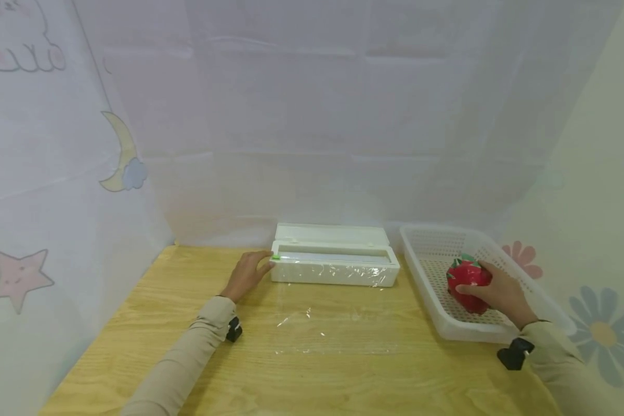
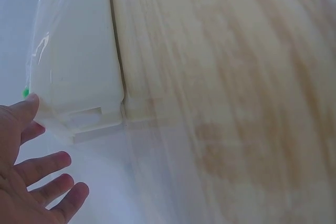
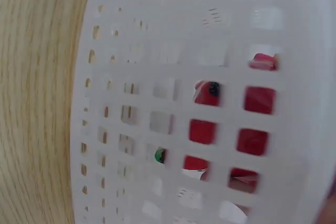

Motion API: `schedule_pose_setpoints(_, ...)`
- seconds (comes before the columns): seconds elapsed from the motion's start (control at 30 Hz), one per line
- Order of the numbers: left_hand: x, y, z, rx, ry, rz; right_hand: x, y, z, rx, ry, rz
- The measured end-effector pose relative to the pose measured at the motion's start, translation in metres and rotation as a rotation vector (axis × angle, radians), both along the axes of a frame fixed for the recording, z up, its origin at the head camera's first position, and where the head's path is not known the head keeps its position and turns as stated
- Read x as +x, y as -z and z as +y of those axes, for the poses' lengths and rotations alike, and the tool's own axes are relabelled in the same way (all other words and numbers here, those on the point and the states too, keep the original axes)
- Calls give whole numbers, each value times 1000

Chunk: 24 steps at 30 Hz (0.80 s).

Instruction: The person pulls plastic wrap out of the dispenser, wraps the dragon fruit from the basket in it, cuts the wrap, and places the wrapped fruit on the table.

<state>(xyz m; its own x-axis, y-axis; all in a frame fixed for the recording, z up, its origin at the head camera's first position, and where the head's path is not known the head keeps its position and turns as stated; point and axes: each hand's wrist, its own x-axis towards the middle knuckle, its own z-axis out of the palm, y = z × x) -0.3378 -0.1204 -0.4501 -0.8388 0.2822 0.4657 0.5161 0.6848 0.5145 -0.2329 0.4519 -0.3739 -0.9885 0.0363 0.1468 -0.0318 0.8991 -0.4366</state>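
A white cling film dispenser box (image 1: 335, 273) stands on the table with its lid (image 1: 333, 233) tipped up at the back. A clear sheet of cling film (image 1: 335, 323) runs from it over the front and onto the tabletop. My left hand (image 1: 247, 274) touches the box's left end near a small green slider (image 1: 276, 257); in the left wrist view its other fingers (image 2: 44, 167) are spread and straight. Inside a white basket, my right hand (image 1: 503, 293) grips a red dragon fruit (image 1: 468, 283) with green tips. The basket wall hides that hand's grip in the right wrist view.
The white perforated basket (image 1: 437, 315) sits to the right of the box on the wooden table (image 1: 213, 381). Behind the table hangs a pale cloth (image 1: 312, 115), and printed walls flank both sides. Black wrist cameras (image 1: 516, 353) are on both sleeves.
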Motion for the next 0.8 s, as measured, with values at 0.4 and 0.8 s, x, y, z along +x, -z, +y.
schedule_pose_setpoints(0.4, -3, -2, 4, -4, 10, 1, 17, -21, -1, -89, -52, 198)
schedule_pose_setpoints(0.8, -5, -3, 5, -20, 4, -5, 27, -47, -30, -163, -217, 325)
